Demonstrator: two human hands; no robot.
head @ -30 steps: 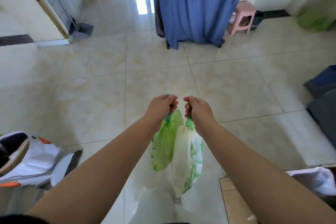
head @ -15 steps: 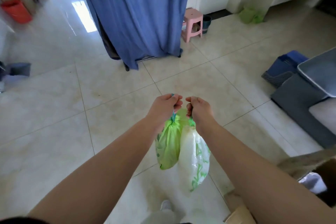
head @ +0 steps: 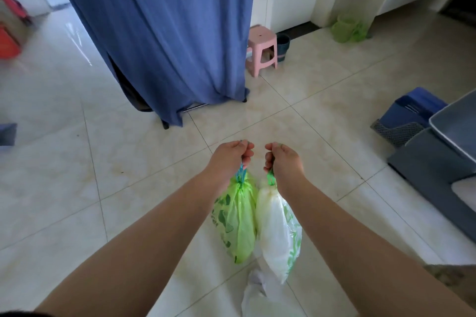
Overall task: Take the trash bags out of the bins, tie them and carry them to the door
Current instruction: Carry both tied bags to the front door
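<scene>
Hanging straight down from closed fingers, the green bag (head: 238,224) is held by the left hand (head: 229,159) and the white bag (head: 278,234) by the right hand (head: 283,162), sides touching, clear of the floor (head: 144,170); ahead stands a blue curtain (head: 164,33), with no door plainly identifiable.

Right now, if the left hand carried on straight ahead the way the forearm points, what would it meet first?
Probably the blue curtain. The left hand, holding the green bag, points up and slightly right across bare floor tiles; the hem lies just left of that line, so depth is uncertain.
</scene>
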